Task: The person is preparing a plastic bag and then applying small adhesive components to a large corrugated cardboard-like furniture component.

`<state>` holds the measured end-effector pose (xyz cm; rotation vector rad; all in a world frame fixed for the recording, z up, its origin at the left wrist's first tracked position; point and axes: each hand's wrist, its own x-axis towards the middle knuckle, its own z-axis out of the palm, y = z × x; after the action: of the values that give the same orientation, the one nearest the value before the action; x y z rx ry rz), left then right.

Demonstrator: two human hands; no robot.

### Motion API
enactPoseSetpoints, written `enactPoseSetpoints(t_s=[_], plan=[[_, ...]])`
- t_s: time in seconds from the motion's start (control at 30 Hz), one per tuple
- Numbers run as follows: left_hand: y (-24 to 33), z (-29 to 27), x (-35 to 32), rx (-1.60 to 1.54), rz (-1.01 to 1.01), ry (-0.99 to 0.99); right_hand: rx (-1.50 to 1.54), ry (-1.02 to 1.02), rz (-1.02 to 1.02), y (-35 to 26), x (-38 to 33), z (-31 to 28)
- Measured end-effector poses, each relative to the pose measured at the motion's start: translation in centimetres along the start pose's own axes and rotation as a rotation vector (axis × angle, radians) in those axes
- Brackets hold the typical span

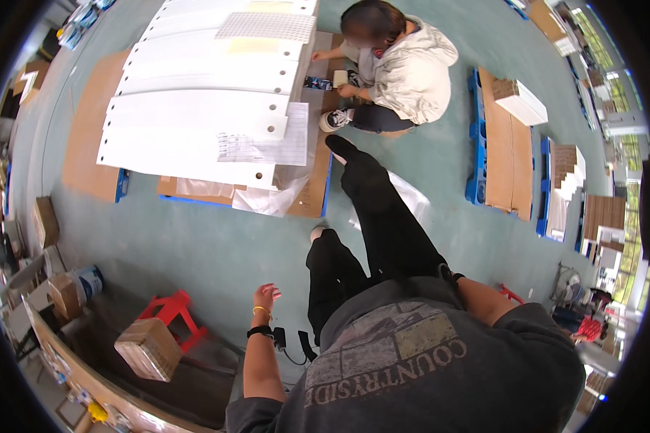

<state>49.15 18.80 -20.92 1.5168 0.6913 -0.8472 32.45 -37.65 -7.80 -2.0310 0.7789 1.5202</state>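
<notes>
My left hand (266, 294) hangs over the floor at my left side, its fingers loosely bent and apart, holding nothing. A yellow band and a black band circle that wrist. My right forearm (484, 299) bends in to my waist; the hand itself is hidden by my dark shirt (383, 353). Ahead of my feet stands a stack of long white panels (188, 123) with dark holes along the ends. A printed paper sheet (285, 137) lies on its near right corner. Neither hand touches the stack.
A person in a pale jacket (419, 72) crouches right of the stack, holding a small pale item. Pallets with cardboard (502, 144) line the right. Behind my left hand are a red stool (184, 314) and a taped carton (148, 350). Plastic film (409, 198) lies beside my right leg.
</notes>
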Motion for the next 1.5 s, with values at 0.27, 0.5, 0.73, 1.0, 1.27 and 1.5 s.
enactPoseSetpoints(t_s=[0.27,0.5,0.73,1.0,1.27,1.5], plan=[[-1.1,0.7,-1.4,0.037,-0.162,0.125,-0.093,0.009,-0.009,-0.5,3.6,-8.2],[4.5,7.1,1.2,0.003,-0.120,0.165,-0.121,-0.053,-0.059,-1.0,9.6,-16.4],[12.3,28.1,8.5,0.158,0.205,0.072,-0.142,-0.142,-0.156,-2.1,20.1,-26.7],[16.0,40.9,14.5,0.460,-0.035,-0.255,-0.216,-0.327,-0.205,-2.3,31.0,-29.4],[11.3,43.6,25.0,0.843,-0.107,-0.345,-0.244,-0.029,-0.238,-0.7,40.2,-24.2],[2.6,45.8,30.8,0.989,-0.189,-0.524,-0.131,0.250,-0.388,-1.3,44.5,-21.0]])
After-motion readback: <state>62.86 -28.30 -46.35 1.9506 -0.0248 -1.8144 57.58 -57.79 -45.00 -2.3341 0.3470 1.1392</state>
